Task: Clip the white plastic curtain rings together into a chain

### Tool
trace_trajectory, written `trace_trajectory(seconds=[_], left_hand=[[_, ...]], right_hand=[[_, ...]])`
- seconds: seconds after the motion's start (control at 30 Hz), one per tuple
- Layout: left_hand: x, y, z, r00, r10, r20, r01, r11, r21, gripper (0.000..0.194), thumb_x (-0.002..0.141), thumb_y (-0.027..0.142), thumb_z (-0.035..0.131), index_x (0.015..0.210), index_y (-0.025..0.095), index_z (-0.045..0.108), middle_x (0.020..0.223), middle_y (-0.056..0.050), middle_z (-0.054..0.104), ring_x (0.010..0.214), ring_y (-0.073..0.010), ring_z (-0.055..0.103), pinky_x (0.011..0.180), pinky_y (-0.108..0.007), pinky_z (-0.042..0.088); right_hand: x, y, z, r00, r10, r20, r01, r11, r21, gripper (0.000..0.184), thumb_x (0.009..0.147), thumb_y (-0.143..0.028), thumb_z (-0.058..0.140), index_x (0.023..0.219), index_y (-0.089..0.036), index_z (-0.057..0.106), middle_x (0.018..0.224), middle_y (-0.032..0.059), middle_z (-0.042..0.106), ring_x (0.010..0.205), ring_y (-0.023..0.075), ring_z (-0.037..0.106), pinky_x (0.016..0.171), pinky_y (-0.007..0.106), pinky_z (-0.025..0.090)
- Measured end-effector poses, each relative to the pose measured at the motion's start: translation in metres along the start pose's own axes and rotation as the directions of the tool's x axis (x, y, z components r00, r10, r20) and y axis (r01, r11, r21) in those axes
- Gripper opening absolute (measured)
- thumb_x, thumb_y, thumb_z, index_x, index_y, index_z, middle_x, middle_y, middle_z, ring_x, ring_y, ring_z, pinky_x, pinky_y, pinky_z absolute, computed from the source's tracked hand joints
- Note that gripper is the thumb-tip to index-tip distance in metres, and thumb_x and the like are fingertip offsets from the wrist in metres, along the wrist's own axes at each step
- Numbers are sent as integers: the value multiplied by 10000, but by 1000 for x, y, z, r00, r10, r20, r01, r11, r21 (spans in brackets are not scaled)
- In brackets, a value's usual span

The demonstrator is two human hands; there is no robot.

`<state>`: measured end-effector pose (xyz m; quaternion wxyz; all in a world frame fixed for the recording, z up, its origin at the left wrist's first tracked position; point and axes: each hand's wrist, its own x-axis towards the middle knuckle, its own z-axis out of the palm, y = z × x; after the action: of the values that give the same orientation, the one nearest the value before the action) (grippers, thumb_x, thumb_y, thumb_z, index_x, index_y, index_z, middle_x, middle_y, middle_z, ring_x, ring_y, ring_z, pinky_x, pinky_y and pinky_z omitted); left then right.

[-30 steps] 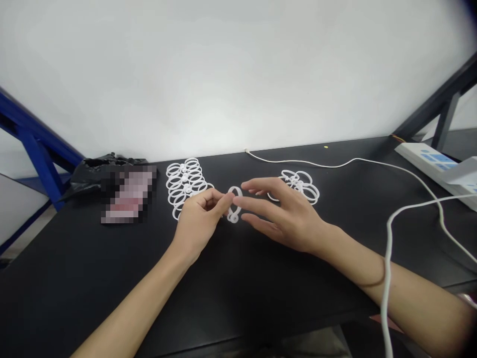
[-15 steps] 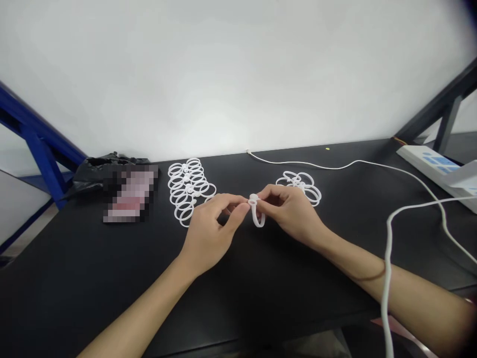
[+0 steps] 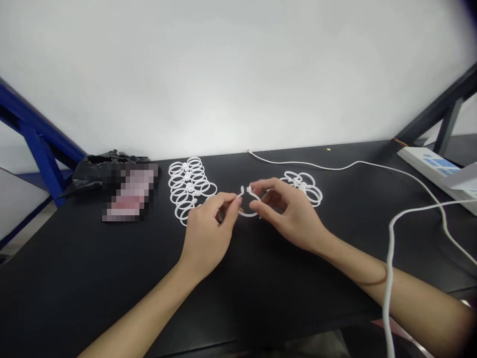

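Note:
A thin white plastic snap ring (image 3: 248, 215) is held up between my hands, its two knobbed ends standing slightly apart at the top. My left hand (image 3: 206, 231) is closed, pinching the ring's left side between thumb and fingertips. On the other side, my right hand (image 3: 292, 211) curls its thumb and fingers around the right side, with a fingertip against the right end. Several similar white rings (image 3: 188, 189) lie overlapped in rows on the left, partly behind my left hand. A smaller group of white rings (image 3: 309, 189) sits just beyond my right hand.
Everything lies on a black table (image 3: 238, 293) against a pale wall. A black plastic bag (image 3: 93, 171) and a blurred pinkish item (image 3: 130, 194) are at left. A white cable (image 3: 389, 258) crosses over my right forearm; a white power strip (image 3: 436, 166) stands at right.
The white ring, earlier held with its ends together and its loop edge-on, is now turned broadside with its ends apart. My right fingers have shifted and spread slightly.

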<state>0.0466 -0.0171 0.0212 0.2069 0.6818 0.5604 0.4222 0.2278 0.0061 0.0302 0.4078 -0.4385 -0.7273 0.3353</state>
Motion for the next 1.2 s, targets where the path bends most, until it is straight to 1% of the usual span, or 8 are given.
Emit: trace_trajectory(seconds=[0.07,0.1,0.27,0.37,0.5,0.7,0.93,1.2], left_hand=[[1,-2,-1,1000,2,19,-2,1000,-1,205,954,316,533,908,222,709,754,19,709,613,-125,598,606,-249,461],[1,-3,-1,999,28,26,-29,1000,13,209,958,296,527,897,219,711,745,18,704,608,-126,589,612,-253,459],[-1,-12,2,957,285,49,-289,947,143,181,943,188,533,950,196,713,773,-20,706,706,-170,573,679,-299,468],[-1,-16,3,930,363,54,-365,905,218,184,952,183,528,967,190,710,754,-23,694,709,-176,544,704,-324,467],[-2,-18,3,926,375,45,-374,893,249,175,957,189,532,957,177,707,767,-25,699,725,-172,544,725,-337,466],[-1,-20,3,932,361,36,-359,903,236,155,950,202,555,948,173,707,805,-31,724,741,-177,568,735,-346,471],[0,-18,0,941,338,26,-335,912,239,149,946,211,564,927,186,710,828,-27,741,759,-184,587,741,-350,465],[2,-18,-1,918,397,19,-392,899,196,145,933,171,579,877,154,711,766,-20,729,710,-159,574,727,-316,464]], right_hand=[[-2,-2,-1,990,-138,25,137,990,20,344,901,-284,623,1236,-211,593,1127,77,657,811,133,658,732,282,575],[-3,-2,-2,983,-175,50,174,984,22,331,924,-261,585,1253,-221,585,1157,81,641,849,137,658,762,290,577],[-2,-2,-3,983,-134,129,132,991,20,224,947,-252,551,1156,-216,624,994,55,673,830,146,668,756,294,585],[-1,-2,-3,978,-150,144,152,988,2,214,945,-243,543,1134,-213,641,975,52,664,807,141,656,712,278,576],[-1,-3,-4,963,-200,182,217,973,-78,193,924,-197,549,1064,-219,680,951,43,654,798,134,624,694,260,545],[1,-3,-7,952,-199,234,231,966,-119,189,917,-188,548,1057,-209,674,968,39,671,818,129,641,727,261,540],[1,-3,-4,948,-239,210,278,944,-178,149,923,-174,548,1014,-193,664,884,22,686,769,118,636,675,230,510],[0,-1,-3,956,-217,197,238,967,-90,127,953,-221,550,992,-194,667,805,3,660,702,101,630,649,220,506]])
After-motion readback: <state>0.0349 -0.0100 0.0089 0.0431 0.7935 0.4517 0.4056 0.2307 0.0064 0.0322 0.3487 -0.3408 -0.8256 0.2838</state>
